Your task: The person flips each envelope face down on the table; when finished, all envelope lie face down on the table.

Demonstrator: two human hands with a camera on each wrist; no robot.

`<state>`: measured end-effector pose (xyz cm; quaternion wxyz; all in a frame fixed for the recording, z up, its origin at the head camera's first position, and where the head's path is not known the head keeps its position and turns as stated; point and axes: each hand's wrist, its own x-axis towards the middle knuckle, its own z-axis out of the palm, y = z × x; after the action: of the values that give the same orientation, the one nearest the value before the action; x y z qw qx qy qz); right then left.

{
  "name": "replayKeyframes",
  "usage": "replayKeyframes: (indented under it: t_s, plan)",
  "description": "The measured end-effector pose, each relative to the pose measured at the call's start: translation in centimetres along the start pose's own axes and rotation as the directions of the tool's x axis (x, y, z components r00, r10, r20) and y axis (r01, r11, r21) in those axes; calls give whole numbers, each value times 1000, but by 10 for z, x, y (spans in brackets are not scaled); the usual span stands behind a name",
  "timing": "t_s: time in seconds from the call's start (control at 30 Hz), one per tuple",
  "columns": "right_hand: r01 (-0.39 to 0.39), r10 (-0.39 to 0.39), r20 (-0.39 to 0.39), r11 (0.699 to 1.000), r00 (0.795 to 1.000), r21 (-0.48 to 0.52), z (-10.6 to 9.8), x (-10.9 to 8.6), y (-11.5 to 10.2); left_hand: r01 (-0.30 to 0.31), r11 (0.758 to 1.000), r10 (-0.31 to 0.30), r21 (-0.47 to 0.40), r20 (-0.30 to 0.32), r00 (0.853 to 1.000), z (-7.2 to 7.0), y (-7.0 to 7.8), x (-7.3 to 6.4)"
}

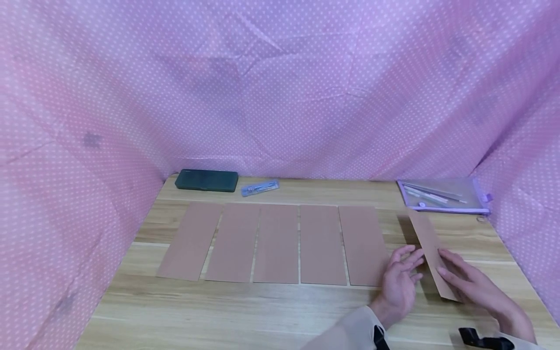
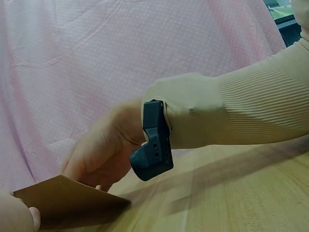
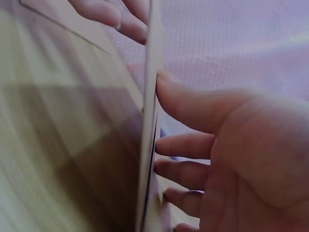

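A stiff brown cardboard sheet [image 1: 428, 245] stands tilted on its long edge at the right of the table; a dark slit runs along its edge in the right wrist view. On its left side is the left hand [image 1: 399, 288], palm up, fingers loosely bent, fingertips right at the sheet. The right hand [image 1: 483, 291] rests its thumb and fingertips against the other side. In the right wrist view the right thumb [image 3: 193, 104] and fingers all lie on one side of the sheet. Several matching brown sheets [image 1: 277, 243] lie flat in a row to the left.
At the back left are a dark green case [image 1: 206, 180] and a small clear blue packet [image 1: 260, 188]. A purple-edged mesh pouch [image 1: 470, 194] holding slim pens or sticks lies at the back right. Pink dotted cloth [image 1: 280, 107] hangs around the wooden table [image 1: 197, 311].
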<state>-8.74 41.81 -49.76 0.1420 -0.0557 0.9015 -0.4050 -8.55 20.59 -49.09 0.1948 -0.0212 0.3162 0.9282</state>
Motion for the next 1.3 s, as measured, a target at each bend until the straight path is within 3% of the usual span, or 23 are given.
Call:
replayKeyframes:
  t_s: [0.1,0.27,0.57,0.8,1.07,1.3]
  plan:
    - [36,-38,-36,999,999,-36,-1,2,-7,-11,1000,10,10,21,1000,1,4,-1]
    - [161,-158,-104,987,982,22,1,5,-20,-26,999,25,21,62,998,2,11,-4]
    - [268,-260,-80,955,962,124,6,6,-31,-39,997,32,62,110,993,-1,15,-5]
    - [351,-340,-90,920,936,175,6,6,-31,-38,996,25,82,157,987,-1,17,-5]
    - [359,-348,-113,928,931,97,8,1,-41,-33,993,7,115,213,977,0,15,-7]
    - [343,-331,-116,934,936,99,10,-1,-46,-18,987,-22,159,250,968,-1,13,-7]
